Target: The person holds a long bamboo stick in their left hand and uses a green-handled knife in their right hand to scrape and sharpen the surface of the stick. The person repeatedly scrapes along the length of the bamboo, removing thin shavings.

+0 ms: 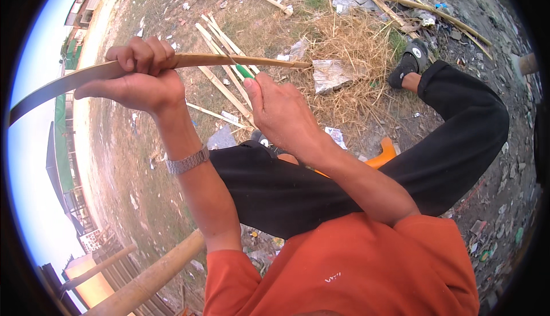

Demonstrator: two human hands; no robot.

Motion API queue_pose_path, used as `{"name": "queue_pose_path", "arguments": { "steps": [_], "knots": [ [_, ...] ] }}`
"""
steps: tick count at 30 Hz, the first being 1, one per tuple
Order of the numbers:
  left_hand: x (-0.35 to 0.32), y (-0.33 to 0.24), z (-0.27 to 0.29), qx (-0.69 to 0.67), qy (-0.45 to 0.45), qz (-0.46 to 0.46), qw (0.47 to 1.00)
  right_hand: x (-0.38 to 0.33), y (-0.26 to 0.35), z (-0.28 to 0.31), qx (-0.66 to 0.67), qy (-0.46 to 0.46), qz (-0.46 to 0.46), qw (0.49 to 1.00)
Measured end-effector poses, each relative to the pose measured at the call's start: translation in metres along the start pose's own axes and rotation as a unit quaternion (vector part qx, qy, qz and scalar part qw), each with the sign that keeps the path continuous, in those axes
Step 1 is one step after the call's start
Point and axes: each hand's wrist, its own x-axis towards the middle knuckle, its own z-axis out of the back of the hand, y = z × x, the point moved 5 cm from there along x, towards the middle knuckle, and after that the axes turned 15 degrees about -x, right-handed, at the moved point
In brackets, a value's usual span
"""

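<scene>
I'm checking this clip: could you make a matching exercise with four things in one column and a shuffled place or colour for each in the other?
Column one:
1. curved strip
2. green-handled tool
3. wristband
4. dry straw

Column two:
A. silvery grey
B. spread on the ground
C. gripped in the left hand
D. held in the right hand

Right pairs: 1-C, 2-D, 3-A, 4-B
</scene>
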Motion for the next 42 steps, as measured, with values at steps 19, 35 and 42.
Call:
{"name": "queue_pose_path", "arguments": {
  "steps": [19, 35, 42],
  "knots": [
    [0.008, -0.006, 0.014, 0.031, -0.13, -0.009, 0.991, 0.01, -0.055, -0.035, -0.067, 0.01, -0.075, 0.995],
    [0.009, 0.003, 0.002, 0.011, -0.062, -0.007, 0.998, 0.015, -0.064, -0.038, -0.002, 0.013, -0.049, 0.999],
    [0.012, 0.002, 0.004, 0.018, -0.061, -0.013, 0.998, 0.013, -0.07, -0.023, -0.011, 0.022, -0.111, 0.993]
  ]
}}
